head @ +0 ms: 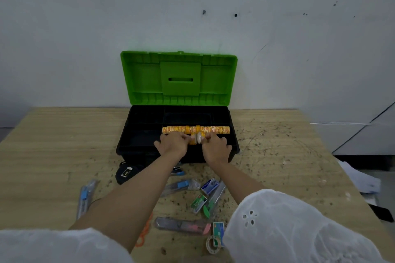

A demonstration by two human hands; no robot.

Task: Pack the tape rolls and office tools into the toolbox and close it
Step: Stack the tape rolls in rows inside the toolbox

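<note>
A black toolbox [136,134] stands open on the wooden table, its green lid [179,79] upright against the wall. A row of orange-yellow tape rolls [215,129] lies inside along the front compartment. Over the box's front edge, my left hand [174,144] and my right hand [215,147] together pinch a couple of small tape rolls [197,139], one orange and one pale, just in front of the row. Loose on the table near me lie utility knives [85,197], staple boxes [210,186] and a clear tape roll [211,244].
A black tape measure [125,174] lies by the box's front left corner. Orange scissors handles [145,232] peek out under my left forearm. More cutters [181,225] and a green staple box [198,203] lie between my arms. Papers [361,179] hang off the table's right edge.
</note>
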